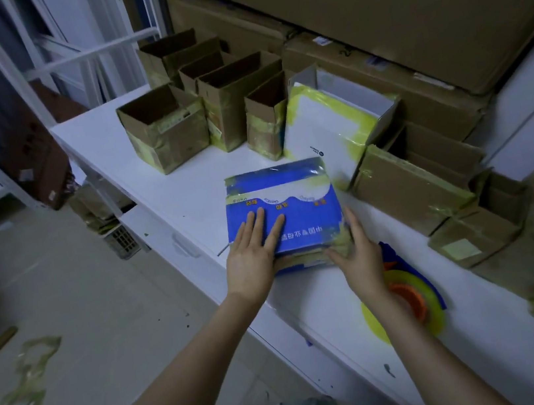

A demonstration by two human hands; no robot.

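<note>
From the head camera, a blue box lies flat on the white surface, near its front edge and just in front of a white box edged with yellow tape. The left hand rests palm down on the blue box's near left part, fingers straight and spread, gripping nothing. The right hand lies against the near right corner, fingers straight along the side and thumb at the front edge. Whether that thumb hooks under the edge is hard to tell.

The step looks like pressing the box flat and squaring it up. Its near edge looks crumpled and carries strips of old tape. The next move probably calls for keeping the left palm down while the right hand frees itself to reach the tape roll, which lies just under the right forearm.

Behind the box, open cardboard boxes stand in a cluster, wrapped low down in yellowish tape. More taped cardboard pieces lie to the right, and large cartons are stacked along the back. A white metal rack stands to the left, and tape scraps litter the floor.
</note>
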